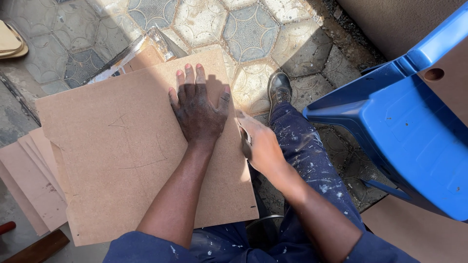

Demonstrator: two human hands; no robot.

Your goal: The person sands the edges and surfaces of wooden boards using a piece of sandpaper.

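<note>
A large brown fibreboard sheet (pixel 122 151) with faint pencil lines lies on a stack in front of me. My left hand (pixel 197 107) presses flat on its upper right part, fingers spread. My right hand (pixel 261 143) is at the board's right edge, closed around a small tool (pixel 246 139) whose handle is mostly hidden in the fist; I cannot tell what kind of tool it is. My leg in paint-spattered blue trousers (pixel 304 156) and a dark shoe (pixel 279 90) show under the right arm.
More board offcuts (pixel 31 175) stick out at the left under the sheet. A blue plastic chair (pixel 404 131) lies tipped at the right, with another board (pixel 424 234) below it. The ground is patterned paving tile (pixel 243 29). A wooden piece (pixel 41 248) lies bottom left.
</note>
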